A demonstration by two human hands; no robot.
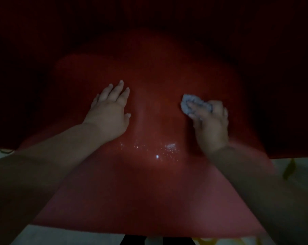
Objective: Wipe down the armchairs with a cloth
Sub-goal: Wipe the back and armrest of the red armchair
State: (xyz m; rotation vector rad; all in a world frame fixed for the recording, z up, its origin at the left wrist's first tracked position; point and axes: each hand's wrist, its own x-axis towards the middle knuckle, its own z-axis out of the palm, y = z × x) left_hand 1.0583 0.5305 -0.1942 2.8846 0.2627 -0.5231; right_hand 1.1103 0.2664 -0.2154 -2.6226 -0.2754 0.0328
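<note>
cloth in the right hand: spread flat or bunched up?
Bunched up. The grey cloth is a crumpled wad in the right hand, fingers curled over it, pressed on the red chair seat.

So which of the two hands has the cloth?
The right hand, its fingers curled round the crumpled grey cloth. The left hand only rests flat on the red seat.

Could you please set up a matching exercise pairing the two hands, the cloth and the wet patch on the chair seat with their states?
Things:
1. left hand
2. right hand
3. cloth
4. wet patch

States:
A. crumpled, pale grey
B. glistening droplets between the arms
C. flat on the red seat, fingers straight
D. curled round the cloth

Pairs: 1-C, 2-D, 3-A, 4-B
</note>
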